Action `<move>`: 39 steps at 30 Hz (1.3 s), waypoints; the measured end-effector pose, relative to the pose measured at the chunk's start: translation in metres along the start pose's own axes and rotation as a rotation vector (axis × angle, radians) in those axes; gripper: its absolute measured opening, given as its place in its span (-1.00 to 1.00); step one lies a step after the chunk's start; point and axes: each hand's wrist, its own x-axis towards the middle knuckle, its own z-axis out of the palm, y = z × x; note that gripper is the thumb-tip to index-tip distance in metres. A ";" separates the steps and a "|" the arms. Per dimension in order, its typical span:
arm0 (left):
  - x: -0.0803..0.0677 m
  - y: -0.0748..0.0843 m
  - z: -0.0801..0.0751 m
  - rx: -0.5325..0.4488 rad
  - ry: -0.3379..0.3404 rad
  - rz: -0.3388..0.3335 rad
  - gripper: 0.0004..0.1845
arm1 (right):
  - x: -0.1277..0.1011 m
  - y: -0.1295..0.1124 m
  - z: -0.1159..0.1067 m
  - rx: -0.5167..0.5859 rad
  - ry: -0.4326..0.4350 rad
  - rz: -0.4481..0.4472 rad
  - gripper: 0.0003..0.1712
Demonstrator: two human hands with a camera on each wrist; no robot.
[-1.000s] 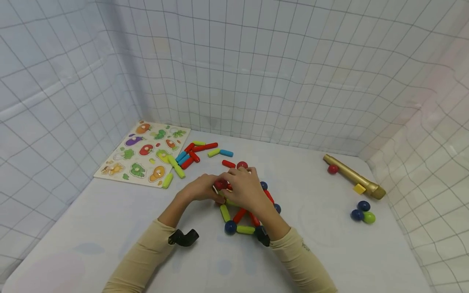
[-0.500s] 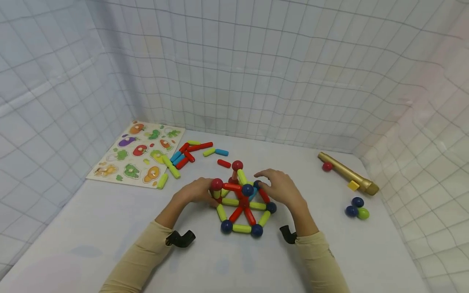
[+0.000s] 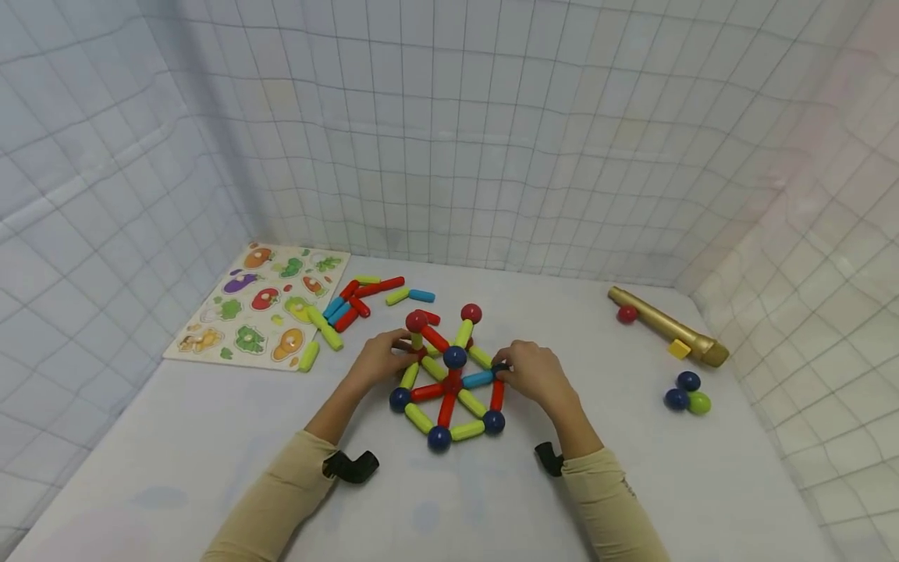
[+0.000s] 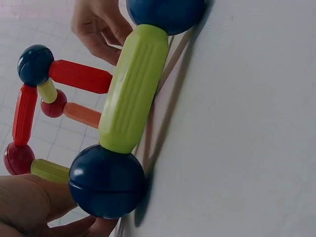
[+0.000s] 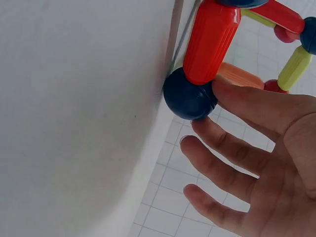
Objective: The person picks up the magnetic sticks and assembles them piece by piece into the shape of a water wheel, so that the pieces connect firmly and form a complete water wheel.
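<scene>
A structure of magnetic rods and balls (image 3: 472,402) stands on the table: a spoked wheel lying flat, with uprights carrying a joined upper part. Its top holds a dark blue ball (image 3: 455,357) and two red balls, one (image 3: 416,321) at left and one (image 3: 471,313) at the back. My left hand (image 3: 382,357) grips the wheel's left rim beneath the left red ball; its fingertips are partly hidden behind a blue ball (image 4: 107,181) in the left wrist view. At the right rim, my right hand (image 3: 537,373) pinches a dark blue ball (image 5: 190,94) between thumb and index finger, other fingers spread.
Loose red, green and blue rods (image 3: 351,304) lie at back left beside a vegetable puzzle board (image 3: 242,312). On the right are a gold microphone (image 3: 660,324), a red ball (image 3: 627,314), a yellow block (image 3: 678,349) and a cluster of blue and green balls (image 3: 688,393).
My right hand has come away from the upper part and taken hold of the right rim. The whole structure has turned clockwise, seen from above, while my left hand stays at its left side.
</scene>
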 end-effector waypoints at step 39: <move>-0.066 0.054 -0.062 0.158 0.250 0.102 -0.75 | -0.002 0.000 0.001 0.022 -0.014 0.010 -0.77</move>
